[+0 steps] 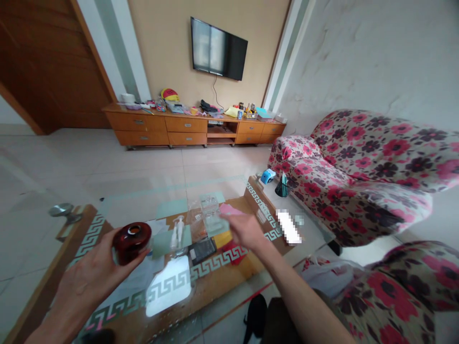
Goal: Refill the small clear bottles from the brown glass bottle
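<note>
My left hand [96,260] is wrapped round a dark red-brown glass bottle [132,241], tilted so that its round open mouth faces up toward me. It is held above the left part of the glass-topped coffee table [229,260]. My right hand [245,230] is over the middle of the table with its fingers curled together and pointing left; anything in them is too small or hidden to make out. Close to its fingertips are a clear plastic container [211,220] and a pink piece [229,209]. White syringe-like tubes [178,231] lie between my hands.
A dark flat packet [202,251] lies near the tubes. On the table's right side stand a black pen holder [281,186] and a blue object [267,176]. A floral sofa [351,162] is at the right, with a plastic bag [328,277] nearer. A cluttered low cabinet [143,129] lines the far wall.
</note>
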Tool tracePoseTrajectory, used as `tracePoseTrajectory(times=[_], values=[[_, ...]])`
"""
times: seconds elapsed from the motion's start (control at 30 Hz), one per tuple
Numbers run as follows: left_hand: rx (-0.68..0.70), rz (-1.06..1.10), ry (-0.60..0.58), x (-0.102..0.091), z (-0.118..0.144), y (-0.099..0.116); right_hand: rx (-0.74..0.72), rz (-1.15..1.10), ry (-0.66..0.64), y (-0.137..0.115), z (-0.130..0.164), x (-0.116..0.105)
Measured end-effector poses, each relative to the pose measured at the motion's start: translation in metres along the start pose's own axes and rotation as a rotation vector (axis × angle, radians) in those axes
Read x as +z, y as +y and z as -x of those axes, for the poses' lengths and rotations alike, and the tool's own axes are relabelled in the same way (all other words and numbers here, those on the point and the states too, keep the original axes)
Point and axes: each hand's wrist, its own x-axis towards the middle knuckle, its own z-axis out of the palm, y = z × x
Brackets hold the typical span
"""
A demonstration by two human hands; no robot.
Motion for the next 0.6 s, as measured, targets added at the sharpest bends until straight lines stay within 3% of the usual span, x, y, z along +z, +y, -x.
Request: tracePoseTrajectory(times=[0.1,0.17,0.23,0.37,0.6], values=[[-0.029,-0.091,-0.015,-0.002,0.002,0.003,0.626,0.124,0.216,0.086,0.029,-0.053],[-0.019,-0.107,-0.014,-0.003,0.004,0.006,0.944,0.206,0.191,0.132,0.059,-0.072],[-0.019,-0.122,-0.020,-0.004,0.004,0.008,1.144,0.178,0.118,0.164,0.090,-0.078],[-0.039,-0.101,-0.037,-0.006,0.000,0.012,1.242,-0.105,0.084,0.186,0.126,-0.072],[-0.050,-0.040,-0.042,-0.002,-0.004,0.024,1.215,-0.238,0.036,0.176,0.120,-0.075]])
